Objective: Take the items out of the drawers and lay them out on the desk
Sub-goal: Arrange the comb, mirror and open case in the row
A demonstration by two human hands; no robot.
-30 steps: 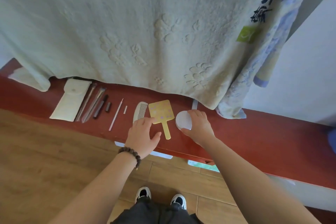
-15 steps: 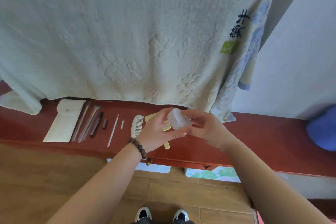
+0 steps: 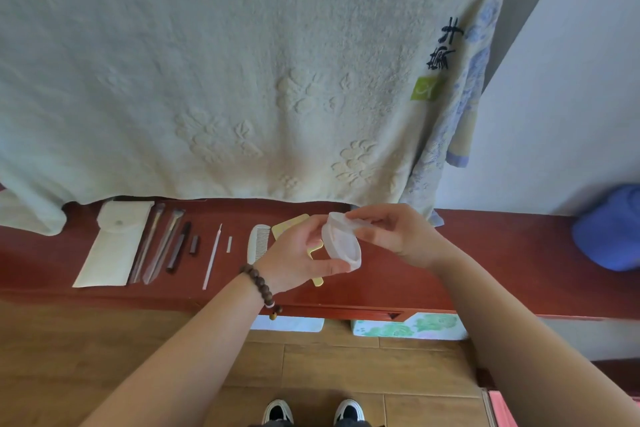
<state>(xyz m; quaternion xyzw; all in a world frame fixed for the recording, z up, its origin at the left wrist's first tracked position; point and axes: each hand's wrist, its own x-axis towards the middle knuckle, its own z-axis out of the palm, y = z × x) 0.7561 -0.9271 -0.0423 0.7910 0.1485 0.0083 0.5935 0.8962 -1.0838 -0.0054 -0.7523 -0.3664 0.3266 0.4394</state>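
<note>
Fingers of both hands, left hand and right hand, still pinch the round white jar, now tilted further, held above the red desk beside the comb.

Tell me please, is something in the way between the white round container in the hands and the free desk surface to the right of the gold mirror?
Nothing visible is. The white round container is held above bare red desk by both hands.
</note>
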